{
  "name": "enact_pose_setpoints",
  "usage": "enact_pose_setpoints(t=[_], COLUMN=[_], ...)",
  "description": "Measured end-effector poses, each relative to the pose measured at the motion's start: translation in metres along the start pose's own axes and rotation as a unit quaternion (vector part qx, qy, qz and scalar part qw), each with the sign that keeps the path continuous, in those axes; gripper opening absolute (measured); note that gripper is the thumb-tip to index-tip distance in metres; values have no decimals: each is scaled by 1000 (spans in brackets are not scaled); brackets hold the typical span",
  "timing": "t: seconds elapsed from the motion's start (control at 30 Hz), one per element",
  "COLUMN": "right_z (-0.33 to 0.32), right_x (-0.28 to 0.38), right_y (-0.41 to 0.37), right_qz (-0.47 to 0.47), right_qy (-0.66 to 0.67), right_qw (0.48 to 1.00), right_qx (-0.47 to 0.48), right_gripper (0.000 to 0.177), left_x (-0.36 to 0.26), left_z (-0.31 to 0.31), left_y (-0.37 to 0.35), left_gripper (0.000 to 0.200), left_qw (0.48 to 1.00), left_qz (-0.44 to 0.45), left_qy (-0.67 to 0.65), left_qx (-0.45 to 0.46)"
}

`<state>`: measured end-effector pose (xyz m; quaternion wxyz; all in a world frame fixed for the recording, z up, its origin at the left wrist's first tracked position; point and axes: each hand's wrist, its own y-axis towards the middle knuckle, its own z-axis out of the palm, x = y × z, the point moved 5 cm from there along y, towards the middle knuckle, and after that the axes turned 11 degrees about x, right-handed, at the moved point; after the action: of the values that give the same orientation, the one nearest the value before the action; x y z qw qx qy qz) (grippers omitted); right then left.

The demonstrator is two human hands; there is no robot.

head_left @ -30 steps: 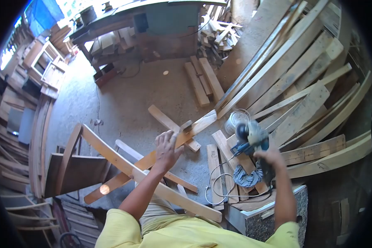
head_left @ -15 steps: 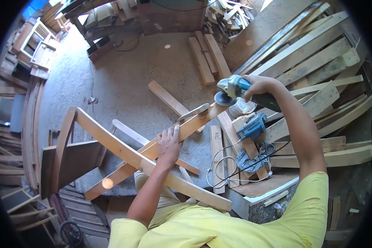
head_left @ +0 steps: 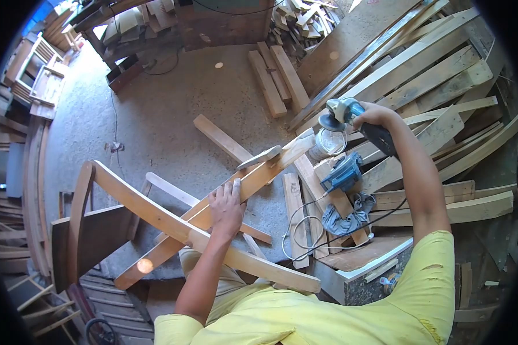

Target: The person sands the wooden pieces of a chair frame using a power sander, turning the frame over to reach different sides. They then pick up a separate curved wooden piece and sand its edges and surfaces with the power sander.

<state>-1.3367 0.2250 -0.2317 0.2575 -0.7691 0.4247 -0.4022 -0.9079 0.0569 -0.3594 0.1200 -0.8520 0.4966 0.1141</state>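
Observation:
My right hand (head_left: 373,115) is wrapped round a blue-green angle grinder (head_left: 346,109) with a round disc on its head. The disc hangs just past the far end of a wooden chair frame, apart from the wood. My left hand (head_left: 227,204) presses on a long wooden beam (head_left: 265,171) of that frame, its fingers over the top edge. Crossing the beam nearer my body is a curved wooden piece (head_left: 149,208), which joins an upright leg on the left. A short rounded slat (head_left: 260,156) sticks out beside the beam.
A second blue power tool (head_left: 342,172) lies on planks with a grey cloth (head_left: 349,217) and looped cords. Behind it stands a white bucket (head_left: 330,141). Stacked lumber (head_left: 431,86) fills the right side; several blocks (head_left: 267,83) lie on the floor ahead.
The grinder has lifted off the beam's far end and moved right and slightly up in my right hand. My left hand stays on the beam. The whole view has shifted slightly.

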Motion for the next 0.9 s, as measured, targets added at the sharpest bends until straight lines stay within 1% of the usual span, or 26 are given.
enact_pose_setpoints(t=[0.03, 0.1, 0.13, 0.17, 0.23, 0.27, 0.37, 0.5, 0.53, 0.57, 0.63, 0.7, 0.73, 0.77, 0.8, 0.83, 0.87, 0.9], right_z=[3, 15, 22, 27, 43, 48, 60, 75, 79, 85, 101, 121, 132, 142, 153, 166, 179, 194], right_x=[-8, -23, -26, -32, -36, -40, -47, -57, -69, -87, -92, -91, -87, -89, -85, -78, -75, -73], right_y=[-2, -8, -12, -10, -6, -6, 1, -11, -11, -4, -21, -43, -59, -69, -79, -89, -93, -94], right_qz=[1, -36, -25, -26, -50, -50, -60, -62, -54, -68, -98, -135, -150, -150, -168, -186, -195, -196], right_qy=[-1, 176, 212, 212, 279, 286, 309, 354, 353, 352, 355, 358, 336, 277, 242, 207, 176, 121], right_qw=[1000, 984, 977, 976, 957, 953, 946, 928, 930, 930, 929, 921, 924, 937, 938, 937, 941, 941], right_qx=[0, 13, 28, 29, 68, 88, 81, 94, 90, 86, 28, -69, -105, -153, -181, -211, -214, -249], right_gripper=[63, 56, 50, 50, 48, 48, 49, 47, 46, 42, 46, 55, 64, 68, 71, 74, 81, 88], left_x=[0, -2, -2, -2, -1, -1, -3, -2, -2, -2, 0, 3, 4, 8, 11, 14, 21, 28], left_z=[0, -3, -3, -2, -2, -2, -3, -2, -2, -2, -1, 2, -1, -3, -3, -7, -11, -15], left_y=[0, -2, -2, -1, 0, -1, -1, -1, -1, -1, -1, -1, -2, -3, -7, -14, -21, -27], left_gripper=[63, 63, 63, 63, 63, 63, 62, 62, 62, 62, 63, 67, 67, 70, 74, 74, 77, 81], left_qw=[1000, 999, 999, 999, 999, 999, 999, 999, 999, 999, 1000, 999, 999, 1000, 1000, 999, 998, 995], left_qz=[0, 22, 21, 18, 14, 15, 17, 13, 12, 8, -3, 16, 9, -5, -19, -24, -47, -70], left_qy=[-2, 23, 24, 21, 20, 22, 23, 14, 14, 9, 3, 2, 3, 9, 15, 18, 38, 57], left_qx=[0, -43, -43, -38, -33, -34, -33, -36, -38, -32, -29, -29, -31, -9, 14, 13, 25, 36])
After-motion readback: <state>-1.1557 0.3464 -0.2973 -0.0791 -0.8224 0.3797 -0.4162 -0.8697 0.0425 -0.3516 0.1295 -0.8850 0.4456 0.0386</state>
